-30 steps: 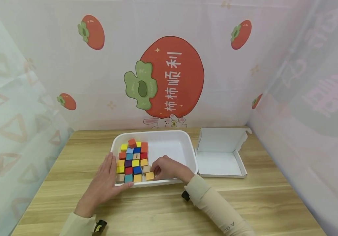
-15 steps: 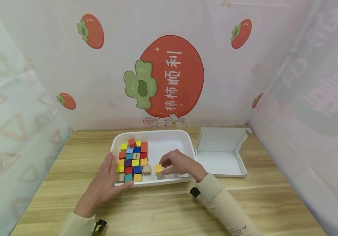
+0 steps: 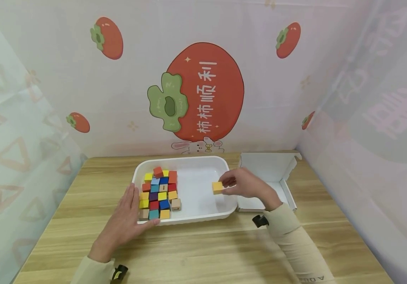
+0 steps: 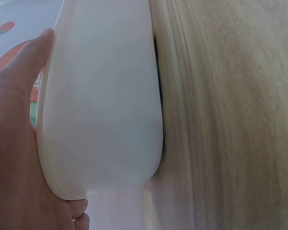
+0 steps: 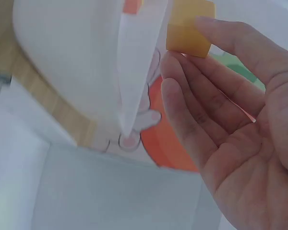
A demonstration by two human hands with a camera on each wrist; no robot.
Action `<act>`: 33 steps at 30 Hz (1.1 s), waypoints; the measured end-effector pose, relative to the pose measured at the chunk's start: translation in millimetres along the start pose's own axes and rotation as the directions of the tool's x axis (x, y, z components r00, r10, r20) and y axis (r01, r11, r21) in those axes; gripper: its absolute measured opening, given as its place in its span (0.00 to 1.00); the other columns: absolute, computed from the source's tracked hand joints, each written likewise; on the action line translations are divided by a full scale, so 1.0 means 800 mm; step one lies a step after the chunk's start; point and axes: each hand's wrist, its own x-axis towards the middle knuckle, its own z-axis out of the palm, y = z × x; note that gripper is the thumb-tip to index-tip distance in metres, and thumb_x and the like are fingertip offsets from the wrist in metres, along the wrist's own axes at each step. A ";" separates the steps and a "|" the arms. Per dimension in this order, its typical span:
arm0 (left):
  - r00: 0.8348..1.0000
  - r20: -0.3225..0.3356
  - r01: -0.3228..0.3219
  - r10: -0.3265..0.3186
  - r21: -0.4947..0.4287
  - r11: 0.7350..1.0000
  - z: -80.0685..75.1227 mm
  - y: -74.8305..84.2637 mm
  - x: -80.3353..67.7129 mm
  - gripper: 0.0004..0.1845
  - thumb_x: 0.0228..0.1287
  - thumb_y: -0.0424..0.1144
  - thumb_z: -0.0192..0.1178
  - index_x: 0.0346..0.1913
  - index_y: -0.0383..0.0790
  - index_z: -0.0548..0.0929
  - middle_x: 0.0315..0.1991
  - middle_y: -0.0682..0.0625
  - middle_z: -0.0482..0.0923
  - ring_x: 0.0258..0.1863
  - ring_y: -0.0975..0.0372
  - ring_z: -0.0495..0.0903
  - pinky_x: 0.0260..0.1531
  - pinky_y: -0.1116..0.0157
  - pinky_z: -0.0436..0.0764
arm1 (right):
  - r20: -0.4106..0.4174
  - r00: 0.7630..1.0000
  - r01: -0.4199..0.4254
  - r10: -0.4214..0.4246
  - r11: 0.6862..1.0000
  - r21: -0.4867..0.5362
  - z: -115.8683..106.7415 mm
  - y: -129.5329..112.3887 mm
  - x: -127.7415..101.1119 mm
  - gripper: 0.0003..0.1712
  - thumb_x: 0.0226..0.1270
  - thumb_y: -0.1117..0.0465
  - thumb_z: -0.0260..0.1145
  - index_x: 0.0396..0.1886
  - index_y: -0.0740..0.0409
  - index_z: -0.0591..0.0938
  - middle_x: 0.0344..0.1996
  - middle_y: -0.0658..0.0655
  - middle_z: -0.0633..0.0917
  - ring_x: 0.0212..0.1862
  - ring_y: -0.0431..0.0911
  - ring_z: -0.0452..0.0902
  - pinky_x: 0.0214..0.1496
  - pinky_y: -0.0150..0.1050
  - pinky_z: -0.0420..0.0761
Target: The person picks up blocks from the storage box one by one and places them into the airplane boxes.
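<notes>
An orange-yellow wooden cube [image 3: 217, 187] is pinched between the thumb and fingers of my right hand [image 3: 247, 183], held above the right part of the white tray [image 3: 203, 216]. In the right wrist view the same cube [image 5: 189, 28] shows at the fingertips. My left hand [image 3: 125, 221] rests on the tray's front left corner, its fingers straight along the left side and the thumb along the front rim. Colored cubes [image 3: 154, 196] sit close together in the tray's left half. A plain wood cube [image 3: 176, 204] lies at their right edge.
To the right of the tray, a white cardboard box [image 3: 253, 203] stands with its lid raised, partly hidden behind my right hand. One red-orange cube [image 3: 158, 172] sits tilted on top of others at the back. A printed cloth rises behind the wooden table [image 3: 189, 252].
My right hand has picked the orange-yellow cube from the front of the group and carried it right and up, toward the tray's right side. My left hand stays in place.
</notes>
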 end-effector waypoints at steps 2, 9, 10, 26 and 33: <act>1.000 0.000 -0.001 0.001 0.000 1.000 0.001 -0.001 0.000 0.73 0.57 0.81 0.59 0.85 0.29 0.39 0.87 0.33 0.33 0.85 0.36 0.42 0.76 0.30 0.57 | -0.025 1.000 -0.014 0.014 1.000 0.001 -0.011 0.008 -0.009 0.14 0.65 0.62 0.78 0.50 0.56 0.90 0.42 0.51 0.91 0.45 0.42 0.88 0.52 0.39 0.90; 1.000 -0.002 -0.002 0.002 -0.003 1.000 0.001 -0.001 0.000 0.73 0.57 0.81 0.59 0.85 0.30 0.38 0.87 0.35 0.33 0.85 0.37 0.41 0.76 0.30 0.57 | -0.105 0.995 0.000 0.000 1.000 0.006 -0.037 0.043 -0.037 0.13 0.65 0.64 0.78 0.48 0.56 0.91 0.40 0.52 0.92 0.42 0.42 0.87 0.49 0.39 0.89; 1.000 0.000 -0.003 0.003 -0.003 1.000 0.001 0.000 0.000 0.73 0.57 0.81 0.59 0.85 0.30 0.38 0.87 0.34 0.33 0.85 0.36 0.41 0.76 0.30 0.57 | -0.112 0.994 -0.001 0.001 1.000 0.005 -0.039 0.049 -0.040 0.13 0.65 0.64 0.78 0.48 0.56 0.91 0.40 0.52 0.92 0.42 0.42 0.87 0.49 0.38 0.89; 1.000 0.006 0.005 -0.005 -0.002 1.000 0.000 0.000 -0.001 0.73 0.58 0.80 0.60 0.85 0.31 0.37 0.87 0.34 0.32 0.85 0.36 0.41 0.75 0.30 0.58 | -0.162 0.976 -0.143 0.142 0.990 0.007 -0.022 0.123 -0.042 0.15 0.64 0.64 0.78 0.49 0.65 0.90 0.41 0.60 0.92 0.42 0.48 0.89 0.46 0.40 0.89; 1.000 0.001 0.011 -0.011 -0.006 1.000 0.002 -0.001 -0.002 0.74 0.57 0.81 0.60 0.85 0.33 0.36 0.87 0.36 0.31 0.84 0.36 0.42 0.74 0.29 0.60 | -0.188 0.970 -0.151 0.154 0.988 0.031 0.002 0.142 -0.031 0.16 0.63 0.67 0.78 0.49 0.68 0.89 0.41 0.62 0.92 0.42 0.48 0.89 0.46 0.42 0.90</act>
